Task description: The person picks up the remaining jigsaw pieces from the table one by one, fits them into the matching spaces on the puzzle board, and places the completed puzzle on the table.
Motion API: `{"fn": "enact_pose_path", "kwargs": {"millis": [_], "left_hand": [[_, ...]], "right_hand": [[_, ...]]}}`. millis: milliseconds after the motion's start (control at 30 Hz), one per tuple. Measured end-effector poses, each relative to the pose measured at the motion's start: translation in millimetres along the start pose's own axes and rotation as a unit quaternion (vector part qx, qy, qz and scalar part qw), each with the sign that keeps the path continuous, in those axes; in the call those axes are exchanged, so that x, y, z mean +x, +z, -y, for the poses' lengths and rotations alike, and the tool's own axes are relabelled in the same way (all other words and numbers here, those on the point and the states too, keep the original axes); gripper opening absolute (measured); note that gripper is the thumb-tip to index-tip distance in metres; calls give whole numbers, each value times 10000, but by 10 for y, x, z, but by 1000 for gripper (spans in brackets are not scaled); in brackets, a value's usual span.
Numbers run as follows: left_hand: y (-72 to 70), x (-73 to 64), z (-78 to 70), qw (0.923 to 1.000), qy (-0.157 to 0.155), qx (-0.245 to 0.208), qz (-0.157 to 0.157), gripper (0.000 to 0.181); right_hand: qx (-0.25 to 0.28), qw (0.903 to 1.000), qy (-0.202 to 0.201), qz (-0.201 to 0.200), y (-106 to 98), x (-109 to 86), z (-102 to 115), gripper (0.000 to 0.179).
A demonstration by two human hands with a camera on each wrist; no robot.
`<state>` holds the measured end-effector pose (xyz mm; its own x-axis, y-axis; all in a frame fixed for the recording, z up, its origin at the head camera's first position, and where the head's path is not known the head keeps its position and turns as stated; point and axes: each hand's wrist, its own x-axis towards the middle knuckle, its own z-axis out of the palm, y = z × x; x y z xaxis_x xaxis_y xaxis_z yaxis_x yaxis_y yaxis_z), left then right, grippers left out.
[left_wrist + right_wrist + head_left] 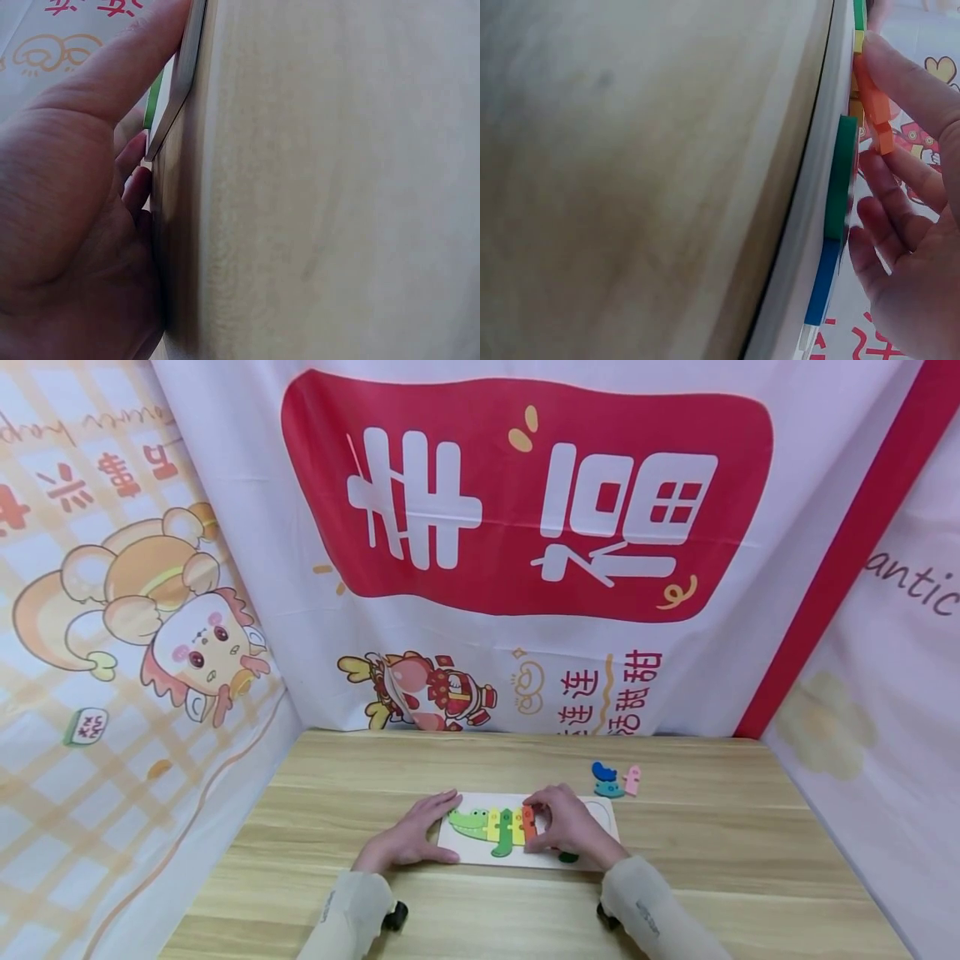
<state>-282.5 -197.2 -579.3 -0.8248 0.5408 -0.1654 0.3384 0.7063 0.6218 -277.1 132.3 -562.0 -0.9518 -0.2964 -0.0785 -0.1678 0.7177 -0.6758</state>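
Note:
A pale crocodile puzzle board (476, 853) lies on the table with a green head piece (470, 824), yellow and green body pieces on it. My left hand (408, 833) holds the board's left end, thumb at the near edge and fingers at the far edge. Thumb and fingers of my right hand (570, 822) pinch an orange puzzle piece (871, 90) beside the yellow one. It sits tilted against the board in the right wrist view. Partly under that hand are a dark green piece (841, 176) and a blue piece (823, 281).
Beyond the board's far right corner lie a dark blue piece (602, 772), a teal piece (609, 790) and a pink piece (632, 780). The wooden table (712, 835) meets printed cloth walls (480, 635) at its back and sides.

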Motion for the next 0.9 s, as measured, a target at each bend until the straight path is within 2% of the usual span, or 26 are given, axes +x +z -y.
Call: {"fn": "enact_pose_path", "kwargs": {"millis": [133,267,900], "left_hand": [[3,6,3,10000,-17,-25,8,106],[9,22,8,10000,2,-6,15,106],[-6,4,-3,10000,13,43,16,106]], "right_hand": [[-457,9986,38,-250,-10,-25,14,67],[-824,9961,21,-311,-18,-37,17,68],[-921,9955,121,-183,-9,-35,8,76]]}}
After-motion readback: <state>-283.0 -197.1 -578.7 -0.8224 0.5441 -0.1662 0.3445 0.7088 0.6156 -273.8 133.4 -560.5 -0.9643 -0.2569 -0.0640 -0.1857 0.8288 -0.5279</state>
